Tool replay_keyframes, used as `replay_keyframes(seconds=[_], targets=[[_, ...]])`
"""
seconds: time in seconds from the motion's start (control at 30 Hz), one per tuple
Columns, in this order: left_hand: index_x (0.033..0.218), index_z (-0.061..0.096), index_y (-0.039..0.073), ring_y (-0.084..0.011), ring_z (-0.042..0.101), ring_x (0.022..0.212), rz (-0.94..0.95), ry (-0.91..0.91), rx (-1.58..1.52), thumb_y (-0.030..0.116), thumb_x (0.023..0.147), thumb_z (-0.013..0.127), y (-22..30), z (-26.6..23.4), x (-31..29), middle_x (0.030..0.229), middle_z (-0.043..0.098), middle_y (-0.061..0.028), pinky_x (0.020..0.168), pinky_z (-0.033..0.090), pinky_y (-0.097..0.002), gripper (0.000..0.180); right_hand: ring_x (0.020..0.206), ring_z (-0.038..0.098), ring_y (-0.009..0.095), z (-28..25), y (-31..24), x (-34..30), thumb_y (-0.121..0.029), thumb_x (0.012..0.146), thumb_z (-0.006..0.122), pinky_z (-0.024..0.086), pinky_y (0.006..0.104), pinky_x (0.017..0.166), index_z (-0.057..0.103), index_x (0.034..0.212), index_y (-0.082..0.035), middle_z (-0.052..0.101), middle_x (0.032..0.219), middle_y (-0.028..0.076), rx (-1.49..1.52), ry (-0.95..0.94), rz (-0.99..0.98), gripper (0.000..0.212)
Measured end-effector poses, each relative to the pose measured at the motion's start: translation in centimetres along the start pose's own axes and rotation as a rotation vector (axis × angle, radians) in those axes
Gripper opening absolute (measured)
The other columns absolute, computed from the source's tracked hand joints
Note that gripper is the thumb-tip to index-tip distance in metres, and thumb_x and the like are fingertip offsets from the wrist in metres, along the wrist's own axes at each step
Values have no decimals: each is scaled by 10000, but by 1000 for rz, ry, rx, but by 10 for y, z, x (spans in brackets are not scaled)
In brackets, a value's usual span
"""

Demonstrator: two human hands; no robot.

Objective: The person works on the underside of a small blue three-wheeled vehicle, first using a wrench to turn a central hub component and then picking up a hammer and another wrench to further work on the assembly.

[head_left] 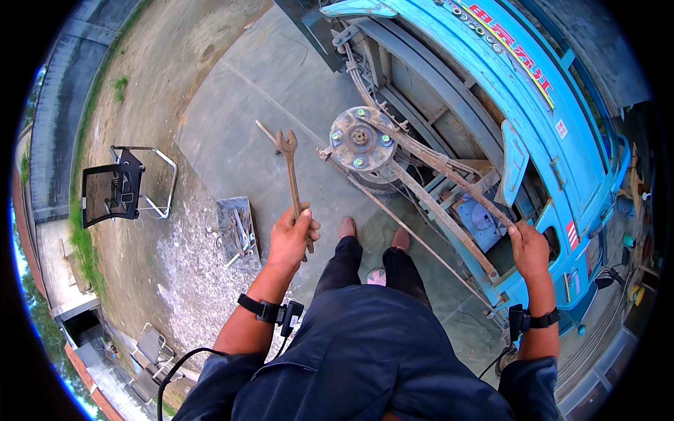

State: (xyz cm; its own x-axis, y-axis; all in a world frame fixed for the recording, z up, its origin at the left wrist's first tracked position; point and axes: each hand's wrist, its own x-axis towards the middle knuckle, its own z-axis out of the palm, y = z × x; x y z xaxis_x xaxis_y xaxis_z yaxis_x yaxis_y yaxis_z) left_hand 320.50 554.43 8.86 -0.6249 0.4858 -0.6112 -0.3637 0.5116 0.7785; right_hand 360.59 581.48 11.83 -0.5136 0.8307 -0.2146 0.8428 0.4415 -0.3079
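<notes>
My left hand [293,238] is closed around the lower part of a rusty open-end wrench [289,163], its jaw pointing up and away from me. My right hand [529,247] grips the near end of a long rusty bar [449,173]. From there the bar slants up and left to a round wheel hub [360,139]. Several studs with greenish nuts ring the hub's worn face. Whether the bar's far end rests on the hub or passes over it, I cannot tell. Below the bar, flat leaf springs [442,219] run back from the hub toward the blue truck body [544,91].
A metal tray [255,247] of tools lies on the concrete to my left. Near the hub, a short rod-like tool [267,133] is on the floor. A black mesh chair [116,188] stands farther left. A thin rod [414,235] slants past my feet.
</notes>
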Motion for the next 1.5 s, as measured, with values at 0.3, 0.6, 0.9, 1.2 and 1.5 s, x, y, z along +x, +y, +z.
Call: replay_keyframes(seconds=[0.3, 0.6, 0.9, 1.2, 1.5], targets=[[1267, 553, -36, -107, 604, 634, 10, 16, 39, 239, 1009, 570, -3, -9, -2, 825, 647, -73, 504, 467, -245, 378, 821, 598, 418, 49, 2, -13, -250, 958, 583, 464, 494, 690, 596, 906, -35, 604, 841, 203, 108, 31, -15, 222], [1261, 577, -15, -98, 605, 623, 25, 16, 180, 241, 1001, 581, 3, -17, -1, 780, 650, -51, 525, 474, -252, 365, 786, 582, 424, 45, 1, 10, -276, 946, 612, 462, 477, 665, 597, 867, -22, 589, 826, 203, 161, 83, -15, 267], [1157, 654, 13, -318, 674, 686, 511, 114, 848, 281, 919, 684, 13, -42, 7, 775, 669, -181, 632, 517, -391, 360, 774, 582, 443, 39, -8, 3, -304, 948, 607, 461, 456, 650, 595, 868, -17, 590, 808, 227, 220, -31, 92, 299], [1091, 675, 46, -380, 666, 766, 658, 76, 1034, 311, 904, 693, 39, -36, 21, 847, 685, -182, 668, 525, -439, 325, 726, 584, 439, 45, -7, -8, -335, 949, 607, 461, 456, 626, 605, 866, -38, 587, 746, 216, 237, -82, 135, 309], [1078, 663, 88, -341, 672, 762, 868, 68, 1207, 330, 886, 703, 49, -46, 57, 841, 679, -129, 641, 530, -430, 311, 692, 579, 420, 52, -1, -9, -364, 956, 603, 458, 446, 618, 606, 862, -41, 581, 723, 201, 276, -85, 110, 337]])
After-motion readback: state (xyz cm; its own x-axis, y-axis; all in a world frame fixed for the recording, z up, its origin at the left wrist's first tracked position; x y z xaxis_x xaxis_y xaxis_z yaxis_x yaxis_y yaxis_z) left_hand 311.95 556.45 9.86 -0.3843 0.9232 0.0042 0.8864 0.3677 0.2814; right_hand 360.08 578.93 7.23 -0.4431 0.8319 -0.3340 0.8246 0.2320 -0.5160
